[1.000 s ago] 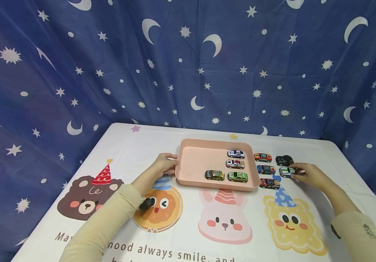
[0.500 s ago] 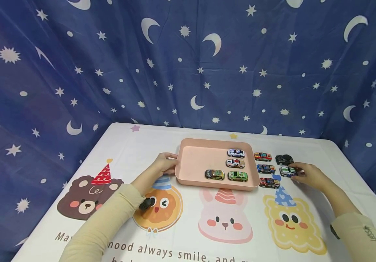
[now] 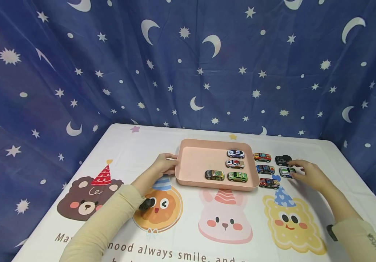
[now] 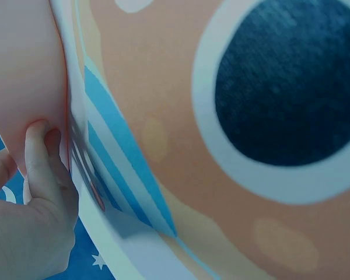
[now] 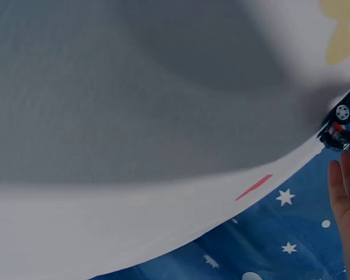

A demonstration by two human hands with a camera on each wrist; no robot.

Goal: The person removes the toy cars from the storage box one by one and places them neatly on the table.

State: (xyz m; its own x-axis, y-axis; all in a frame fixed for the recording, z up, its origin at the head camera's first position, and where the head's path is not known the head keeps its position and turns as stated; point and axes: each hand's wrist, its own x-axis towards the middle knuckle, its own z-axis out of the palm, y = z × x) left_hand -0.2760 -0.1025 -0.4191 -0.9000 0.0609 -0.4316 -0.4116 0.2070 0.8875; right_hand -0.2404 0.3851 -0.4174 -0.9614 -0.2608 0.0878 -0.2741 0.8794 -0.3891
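Observation:
My left hand [image 3: 164, 165] grips the left wall of a pink tray [image 3: 188, 182]. In the left wrist view, the fingers of this hand [image 4: 44, 198] press the outside of the tray [image 4: 26, 70]. Inside the tray are a white-and-blue toy car [image 3: 235, 154], a white-and-red one [image 3: 235, 164], a dark yellow-patterned one [image 3: 214, 175] and a green one [image 3: 237, 177]. My right hand [image 3: 310, 174] is at a green-and-white toy car [image 3: 287, 172], fingers spread, index finger reaching to a black toy car [image 3: 283, 160]. The right wrist view catches only its fingers [image 5: 338, 181] beside a car.
Right of the tray stand a red-yellow toy car [image 3: 262, 157], a blue one [image 3: 265, 169] and a dark red one [image 3: 269, 183]. A printed white cloth [image 3: 135, 145] covers the table. Behind hangs a blue star-patterned curtain [image 3: 175, 91].
My right hand has shifted slightly, its index finger lifting from the green-and-white car toward the black car and the fingers spreading wider. My left hand and the tray stay in place.

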